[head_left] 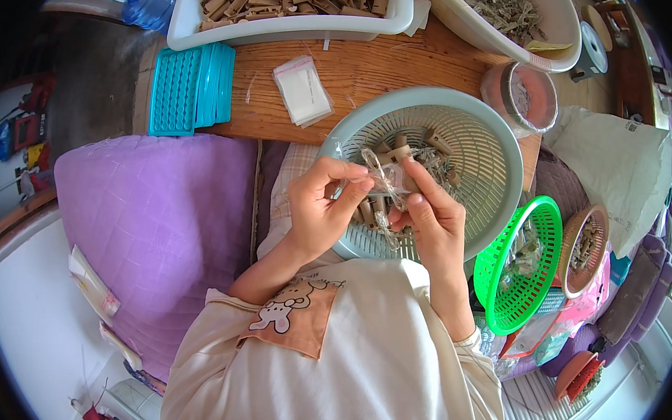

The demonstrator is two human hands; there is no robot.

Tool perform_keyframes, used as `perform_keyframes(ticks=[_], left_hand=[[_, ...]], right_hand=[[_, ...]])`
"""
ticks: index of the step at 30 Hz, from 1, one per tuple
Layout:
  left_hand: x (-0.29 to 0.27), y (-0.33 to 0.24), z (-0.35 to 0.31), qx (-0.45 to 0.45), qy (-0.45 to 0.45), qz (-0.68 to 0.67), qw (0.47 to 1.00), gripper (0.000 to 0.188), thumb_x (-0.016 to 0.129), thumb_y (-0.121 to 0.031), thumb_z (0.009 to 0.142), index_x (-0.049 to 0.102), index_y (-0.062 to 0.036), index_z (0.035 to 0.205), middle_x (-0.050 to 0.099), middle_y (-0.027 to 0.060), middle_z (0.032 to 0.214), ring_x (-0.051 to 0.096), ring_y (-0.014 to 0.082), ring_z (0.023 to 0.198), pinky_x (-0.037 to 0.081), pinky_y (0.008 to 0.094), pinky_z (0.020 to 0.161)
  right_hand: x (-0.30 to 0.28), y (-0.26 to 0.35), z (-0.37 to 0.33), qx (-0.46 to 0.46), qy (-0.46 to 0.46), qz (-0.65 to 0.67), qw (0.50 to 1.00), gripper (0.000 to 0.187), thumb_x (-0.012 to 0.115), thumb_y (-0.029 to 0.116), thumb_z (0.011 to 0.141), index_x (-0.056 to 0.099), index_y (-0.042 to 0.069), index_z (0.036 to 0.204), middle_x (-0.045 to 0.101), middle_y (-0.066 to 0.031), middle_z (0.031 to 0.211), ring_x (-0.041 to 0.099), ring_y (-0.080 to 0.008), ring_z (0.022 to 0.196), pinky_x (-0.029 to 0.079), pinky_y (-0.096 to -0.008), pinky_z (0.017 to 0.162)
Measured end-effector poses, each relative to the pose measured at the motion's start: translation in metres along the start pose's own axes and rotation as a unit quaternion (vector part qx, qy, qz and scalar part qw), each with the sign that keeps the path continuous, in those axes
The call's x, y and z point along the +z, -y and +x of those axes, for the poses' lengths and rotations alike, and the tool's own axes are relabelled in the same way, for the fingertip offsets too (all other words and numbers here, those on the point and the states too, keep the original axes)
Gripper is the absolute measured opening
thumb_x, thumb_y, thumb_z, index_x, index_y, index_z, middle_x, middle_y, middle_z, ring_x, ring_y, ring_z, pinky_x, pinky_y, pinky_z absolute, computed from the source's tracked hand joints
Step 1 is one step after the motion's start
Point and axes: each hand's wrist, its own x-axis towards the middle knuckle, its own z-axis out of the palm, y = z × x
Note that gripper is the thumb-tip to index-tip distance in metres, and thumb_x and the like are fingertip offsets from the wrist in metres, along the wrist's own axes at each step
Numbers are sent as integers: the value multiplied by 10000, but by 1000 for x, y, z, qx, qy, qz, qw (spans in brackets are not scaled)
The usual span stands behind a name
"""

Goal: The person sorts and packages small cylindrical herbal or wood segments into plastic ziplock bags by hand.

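Observation:
Above a grey-green basket (506,155), my two hands meet over a looped pale cord (377,163). My left hand (325,202) is closed, thumb and index fingertip pinching the cord, and some see-through plastic shows around these fingers. My right hand (437,220) is closed too, its index fingertip against a tan tube-shaped piece (398,154) and its thumb beside the cord. What lies between the right fingers is partly hidden. Inside the basket are more tan pieces (438,142) with clear or pale cord bundles among them. The basket rests close to my body at the table edge.
On the wooden table (257,120) stand a white tub (301,31) of tan pieces, another tub (507,51) of cords, a stack of clear packets (303,91), teal trays (193,90) and a lined container (520,98). Green (487,285) and brown baskets (565,282) stand at right.

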Motion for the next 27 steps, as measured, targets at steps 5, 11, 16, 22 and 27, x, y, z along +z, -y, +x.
perform_keyframes(ticks=[5, 11, 16, 22, 27], left_hand=[[4, 3, 4, 116, -23, 98, 988, 138, 656, -49, 735, 567, -30, 838, 627, 84, 743, 603, 136, 643, 471, 237, 536], [6, -2, 11, 229, -14, 208, 951, 179, 663, -27, 707, 561, -39, 854, 621, 96, 748, 601, 200, 625, 481, 269, 535], [5, -9, 10, 212, 38, 251, 944, 257, 661, -26, 707, 552, -36, 940, 631, 83, 758, 610, 174, 649, 486, 259, 553], [1, -11, 13, -8, 72, 91, 993, 398, 685, -51, 691, 522, -34, 1053, 649, 66, 769, 620, 118, 720, 489, 232, 613], [2, -13, 11, 111, 49, 195, 973, 388, 696, -48, 666, 547, -49, 1023, 627, 50, 728, 598, 146, 634, 465, 243, 565]], right_hand=[[12, 7, 3, 34, -51, 42, 997, 396, 438, 47, 874, 386, 57, 1267, 532, -92, 1058, 568, -106, 751, 481, -221, 631], [14, 9, 4, 37, -71, 67, 995, 363, 460, 29, 862, 435, 27, 1224, 546, -73, 1028, 555, -89, 748, 475, -214, 650], [5, -3, 8, 14, -113, 30, 993, 312, 482, 34, 854, 491, 2, 1164, 573, -46, 938, 535, -66, 731, 468, -206, 657], [-39, 19, 2, -43, -130, 155, 978, 296, 450, 0, 851, 476, -43, 1143, 563, -92, 969, 565, -94, 716, 487, -196, 653], [-56, 38, -7, -67, 192, -27, 979, 392, 534, 79, 827, 435, -46, 1186, 568, -113, 896, 537, -103, 648, 444, -183, 544]])
